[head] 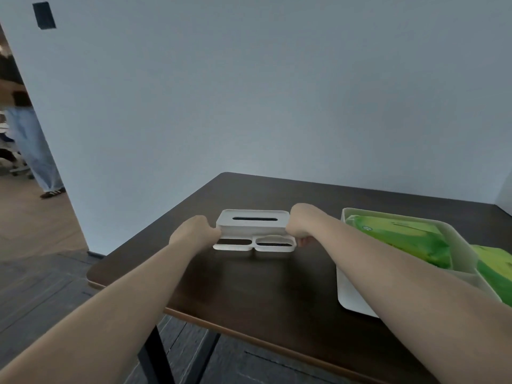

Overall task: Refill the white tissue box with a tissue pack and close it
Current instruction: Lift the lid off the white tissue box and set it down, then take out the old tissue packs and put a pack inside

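The white tissue box [253, 224] is held a little above the dark table [249, 286], its slotted top facing up. Below it hangs a white base part [253, 244] with two oval openings. My left hand [194, 231] grips the box's left end, and my right hand [300, 224] grips its right end. Both sets of fingers are curled around the ends and mostly hidden. Green tissue packs [401, 239] lie in a white tray [352, 292] to the right, partly behind my right forearm.
A pale wall stands just behind the table. The table's left and front edges drop to a dark wood floor, with black legs underneath. At the far left, through an opening, a person in light trousers [33, 151] stands on the floor.
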Demonstrator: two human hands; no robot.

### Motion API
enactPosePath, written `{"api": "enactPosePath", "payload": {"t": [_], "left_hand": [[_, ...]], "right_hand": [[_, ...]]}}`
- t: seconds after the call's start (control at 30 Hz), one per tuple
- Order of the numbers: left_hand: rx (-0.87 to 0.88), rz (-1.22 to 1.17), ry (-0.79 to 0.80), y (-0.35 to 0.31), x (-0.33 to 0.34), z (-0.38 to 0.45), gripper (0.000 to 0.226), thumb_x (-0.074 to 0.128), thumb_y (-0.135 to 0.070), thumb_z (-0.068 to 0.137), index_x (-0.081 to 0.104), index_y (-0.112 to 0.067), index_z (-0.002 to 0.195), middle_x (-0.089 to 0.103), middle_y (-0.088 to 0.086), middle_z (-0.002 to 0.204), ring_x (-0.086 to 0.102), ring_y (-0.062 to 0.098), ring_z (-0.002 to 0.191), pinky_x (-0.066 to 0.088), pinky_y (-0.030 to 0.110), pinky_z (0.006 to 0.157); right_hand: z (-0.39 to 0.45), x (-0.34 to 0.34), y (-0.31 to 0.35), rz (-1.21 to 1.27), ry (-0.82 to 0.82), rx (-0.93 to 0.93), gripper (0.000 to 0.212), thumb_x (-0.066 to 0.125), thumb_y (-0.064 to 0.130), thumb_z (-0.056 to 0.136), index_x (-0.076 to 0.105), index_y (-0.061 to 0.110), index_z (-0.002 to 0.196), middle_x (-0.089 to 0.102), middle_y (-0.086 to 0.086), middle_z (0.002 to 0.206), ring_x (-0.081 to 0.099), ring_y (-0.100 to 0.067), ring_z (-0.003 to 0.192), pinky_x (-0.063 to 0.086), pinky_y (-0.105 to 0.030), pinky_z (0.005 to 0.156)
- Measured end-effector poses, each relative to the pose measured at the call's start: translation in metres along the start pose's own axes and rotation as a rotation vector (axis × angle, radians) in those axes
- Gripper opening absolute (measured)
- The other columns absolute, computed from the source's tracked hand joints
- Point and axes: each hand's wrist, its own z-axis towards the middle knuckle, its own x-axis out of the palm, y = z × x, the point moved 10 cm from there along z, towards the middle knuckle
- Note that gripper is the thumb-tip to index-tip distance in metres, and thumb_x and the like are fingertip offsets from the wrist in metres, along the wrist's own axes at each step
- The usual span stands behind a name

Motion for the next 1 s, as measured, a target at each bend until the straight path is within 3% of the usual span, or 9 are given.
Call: {"api": "enactPosePath", "payload": {"t": [0.13,0.33,0.43,0.6,0.77,0.9,1.0], "left_hand": [[0.052,0.005,-0.013,-0.028,-0.016,-0.008,0.006,0.049,-0.021,0.078,0.052,-0.016,0.076,0.055,0.0,0.078,0.048,0.021,0.069,0.036,0.028,0.06],[0.2,-0.132,-0.001,-0.099,-0.026,-0.034,0.006,0.051,-0.018,0.08,0.056,-0.015,0.077,0.059,0.001,0.081,0.051,0.021,0.073,0.042,0.031,0.067],[0.27,-0.18,0.039,-0.139,-0.02,-0.053,0.008,0.051,-0.016,0.081,0.058,-0.014,0.076,0.061,0.001,0.081,0.053,0.021,0.074,0.043,0.03,0.068],[0.363,-0.257,0.101,-0.203,-0.003,-0.083,0.012,0.055,-0.022,0.082,0.058,-0.014,0.073,0.063,0.002,0.078,0.055,0.021,0.073,0.052,0.034,0.073],[0.414,-0.223,0.137,-0.251,0.013,-0.108,0.028,0.058,-0.039,0.084,0.055,-0.014,0.072,0.056,0.0,0.075,0.05,0.018,0.07,0.039,0.028,0.064],[0.368,-0.103,0.206,-0.266,0.031,-0.115,0.04,0.056,-0.047,0.082,0.062,-0.01,0.069,0.07,0.005,0.075,0.062,0.024,0.074,0.047,0.03,0.071],[0.324,-0.035,0.213,-0.268,0.034,-0.118,0.037,0.058,-0.04,0.08,0.055,-0.011,0.057,0.057,-0.001,0.054,0.05,0.019,0.058,0.042,0.027,0.06]], "right_hand": [[-0.009,-0.021,-0.006,0.07,-0.099,-0.045,0.032,0.047,0.011,0.088,0.058,0.008,0.058,0.064,-0.007,0.064,0.058,-0.023,0.058,0.05,-0.03,0.072],[-0.038,-0.07,-0.051,0.158,-0.298,-0.027,0.021,0.053,0.01,0.081,0.059,0.008,0.061,0.063,-0.009,0.066,0.057,-0.025,0.056,0.044,-0.026,0.056],[-0.057,-0.088,-0.088,0.205,-0.375,0.008,0.019,0.05,0.009,0.079,0.057,0.008,0.062,0.063,-0.008,0.063,0.056,-0.024,0.053,0.044,-0.027,0.056],[-0.084,-0.095,-0.155,0.254,-0.413,0.09,0.017,0.051,0.014,0.085,0.066,0.007,0.083,0.068,-0.007,0.074,0.06,-0.024,0.063,0.048,-0.031,0.064],[-0.116,-0.089,-0.221,0.259,-0.462,0.258,0.019,0.052,0.019,0.086,0.061,0.015,0.101,0.063,-0.005,0.093,0.058,-0.023,0.084,0.046,-0.031,0.067],[-0.131,-0.061,-0.269,0.212,-0.318,0.451,0.052,0.05,0.037,0.083,0.044,0.02,0.132,0.053,-0.01,0.133,0.044,-0.034,0.125,0.042,-0.05,0.096],[-0.135,-0.045,-0.287,0.261,-0.243,0.48,0.078,0.046,0.06,0.082,0.031,0.016,0.146,0.046,-0.013,0.145,0.044,-0.036,0.132,0.039,-0.051,0.106]]}}
